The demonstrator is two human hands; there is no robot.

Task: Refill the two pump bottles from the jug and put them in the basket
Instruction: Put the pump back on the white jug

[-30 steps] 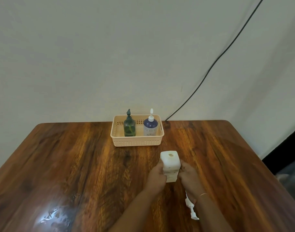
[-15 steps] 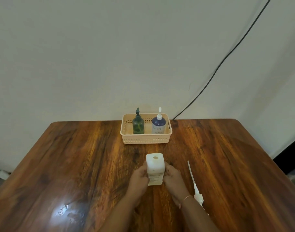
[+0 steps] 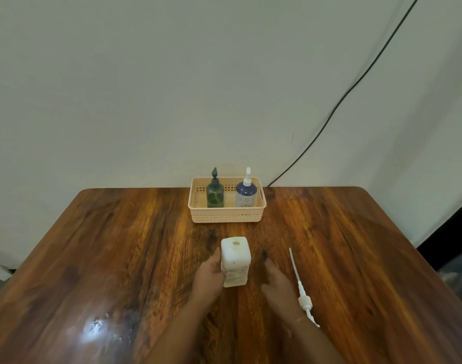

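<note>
Left hand [image 3: 209,274]: grip clamped on the left side of the white jug [image 3: 235,256]. I see the jug upright on the glossy wood-grain worktop [image 3: 119,245], square-shouldered, round mouth open on top; I cannot read its contents. Right hand [image 3: 277,282]: grip apart, fingers relaxed, just right of the jug, not touching. A white pump [image 3: 303,300] with thin tube lies flat beside it. Far edge: the peach perforated basket [image 3: 227,215] holds the green bottle [image 3: 214,195] and blue bottle [image 3: 246,194], upright, pumps on.

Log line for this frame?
left hand holds white square plastic jug | right hand open, apart | white pump lies on wooden table
</note>
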